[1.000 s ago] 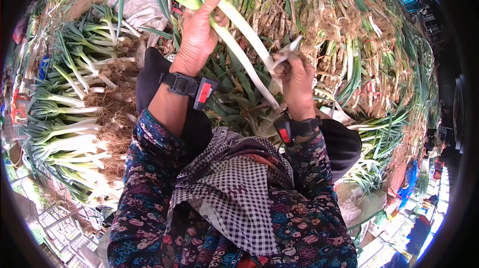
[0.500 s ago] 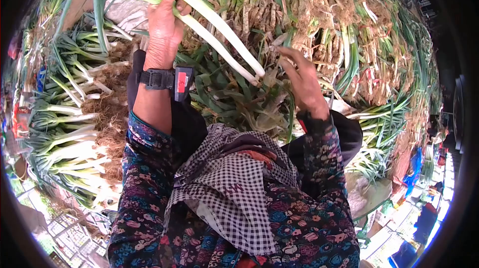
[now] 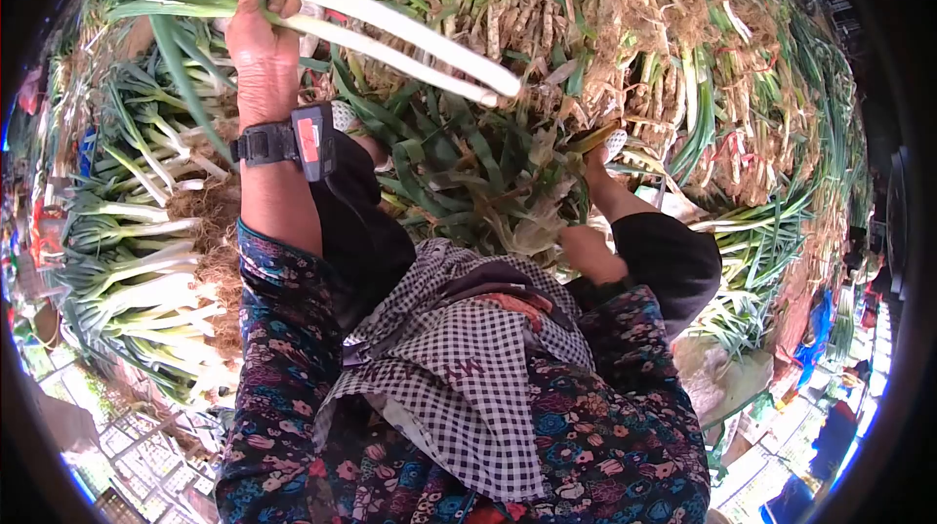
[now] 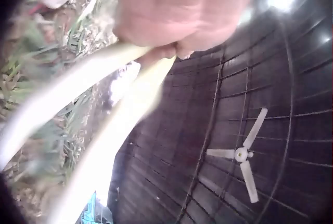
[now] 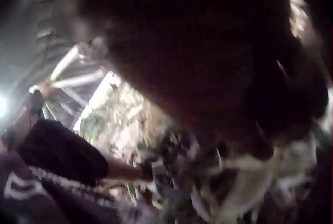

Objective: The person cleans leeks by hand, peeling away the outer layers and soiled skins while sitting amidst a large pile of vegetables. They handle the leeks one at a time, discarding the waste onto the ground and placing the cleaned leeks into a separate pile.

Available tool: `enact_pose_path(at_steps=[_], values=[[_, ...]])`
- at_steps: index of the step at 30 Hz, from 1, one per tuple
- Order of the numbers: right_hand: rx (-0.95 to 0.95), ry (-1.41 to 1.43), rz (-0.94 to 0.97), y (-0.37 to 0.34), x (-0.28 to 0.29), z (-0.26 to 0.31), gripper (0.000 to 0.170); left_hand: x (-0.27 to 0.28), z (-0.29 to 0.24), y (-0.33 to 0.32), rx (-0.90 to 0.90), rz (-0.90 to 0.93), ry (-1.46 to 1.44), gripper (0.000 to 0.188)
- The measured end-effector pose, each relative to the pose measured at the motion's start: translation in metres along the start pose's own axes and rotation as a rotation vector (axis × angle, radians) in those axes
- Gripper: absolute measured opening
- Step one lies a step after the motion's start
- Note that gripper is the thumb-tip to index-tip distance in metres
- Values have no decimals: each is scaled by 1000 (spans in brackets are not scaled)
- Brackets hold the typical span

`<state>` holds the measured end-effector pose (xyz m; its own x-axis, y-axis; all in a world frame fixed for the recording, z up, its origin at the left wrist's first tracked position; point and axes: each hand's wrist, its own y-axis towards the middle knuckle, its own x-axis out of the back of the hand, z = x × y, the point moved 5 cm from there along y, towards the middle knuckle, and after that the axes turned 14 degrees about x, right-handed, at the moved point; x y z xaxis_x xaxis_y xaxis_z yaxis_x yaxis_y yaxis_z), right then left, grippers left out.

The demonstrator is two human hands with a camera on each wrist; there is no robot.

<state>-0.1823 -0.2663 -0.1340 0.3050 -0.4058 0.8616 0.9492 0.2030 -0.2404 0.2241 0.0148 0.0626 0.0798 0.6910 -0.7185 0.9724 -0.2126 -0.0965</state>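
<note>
Two long leeks [image 3: 410,31] are gripped by my left hand [image 3: 265,36] at the upper left of the head view, white stems pointing right, green leaves hanging left. In the left wrist view the same stems [image 4: 130,99] come out below the hand [image 4: 182,11], blurred. My right hand [image 3: 591,253] is low beside the right knee, above a heap of leaf trimmings [image 3: 468,158]; its fingers are hard to make out. The right wrist view shows that hand [image 5: 197,63] as a dark shape over the trimmings [image 5: 244,187].
Leeks with white stems and brown roots [image 3: 146,280] lie in a row at the left. Bundled, untrimmed leeks [image 3: 625,36] fill the upper right, and more leeks [image 3: 752,251] lie by the right knee. A bare foot [image 3: 600,158] rests beside the trimmings.
My left hand has carried the leeks left, and they have swung flatter. My right hand has left the root ends and dropped down toward the right knee.
</note>
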Motion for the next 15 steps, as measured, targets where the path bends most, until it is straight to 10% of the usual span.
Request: enact_pose_path(at_steps=[2,6,9,15], values=[[-19,-53,103,1,2,-23,24,1,5,1,-7,79,37,27],[113,194,-659,60,157,37,46,-19,37,-26,81,-47,81,26],[208,744,-491,93,183,77,51,-44,53,-45,144,87,124,27],[225,646,-202,80,150,118,39,-67,79,-80,327,224,-76,31]])
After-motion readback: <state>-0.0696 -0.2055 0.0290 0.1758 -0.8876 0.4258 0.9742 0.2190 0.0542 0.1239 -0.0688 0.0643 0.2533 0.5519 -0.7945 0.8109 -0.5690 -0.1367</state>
